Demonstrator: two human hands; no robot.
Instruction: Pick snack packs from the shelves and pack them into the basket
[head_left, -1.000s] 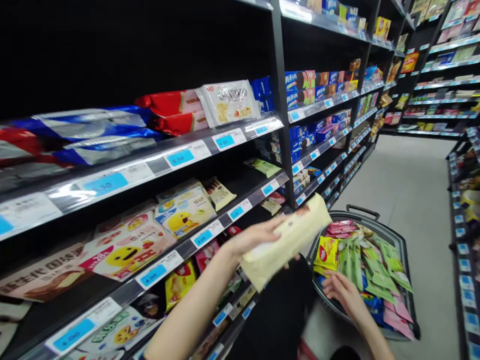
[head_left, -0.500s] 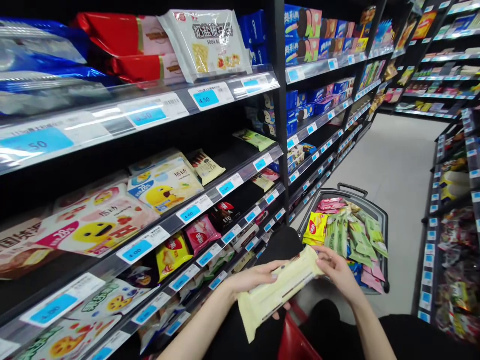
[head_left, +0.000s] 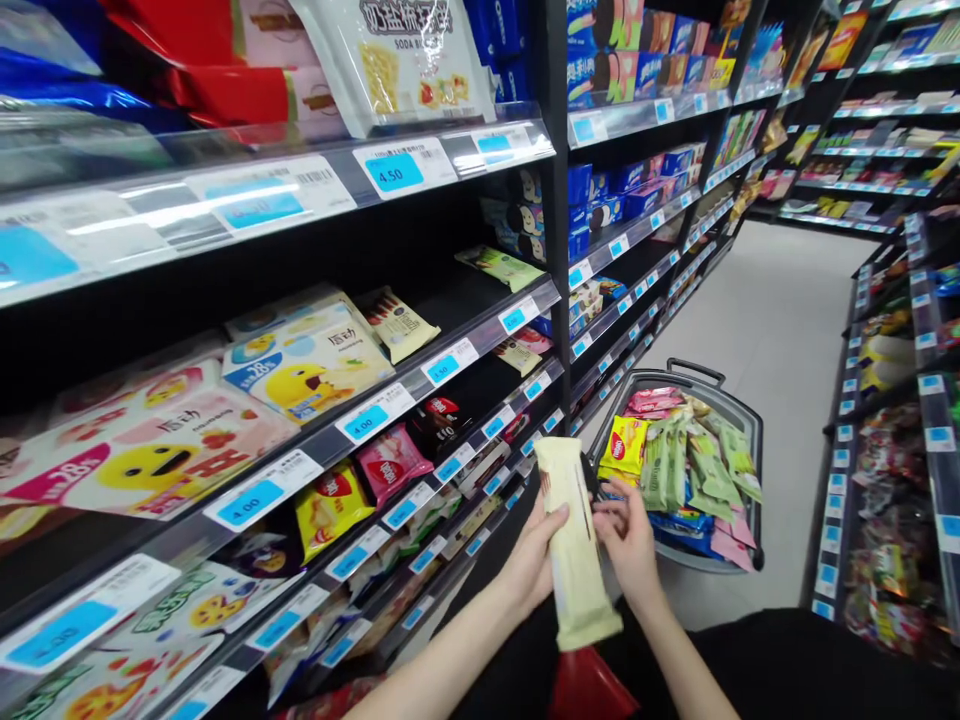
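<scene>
A long cream-coloured snack packet point(head_left: 576, 545) stands nearly upright in front of me. My left hand point(head_left: 531, 560) grips it by its left side, the thumb lying across the wrapper. Just off the packet's right edge is my right hand point(head_left: 628, 535), with loosely bent fingers apart and nothing visible in them. Beyond the hands, a grey shopping basket point(head_left: 759, 440) on the floor holds green packets point(head_left: 664, 465), a yellow packet point(head_left: 624, 445), pink packets and blue packets. Similar cream packets point(head_left: 401, 322) lie on the shelf to the left.
Black shelving with price-tag strips point(head_left: 450, 360) runs along the left, stocked with boxed and bagged biscuits point(head_left: 405, 65). Lower bins of wrapped snacks point(head_left: 892, 500) line the right side. A grey floor aisle point(head_left: 780, 290) extends ahead. Something red point(head_left: 592, 690) is below the packet.
The cream packet has turned from slanting to nearly upright and shifted left. My right hand has let go of its end and now sits beside it. The view has moved slightly.
</scene>
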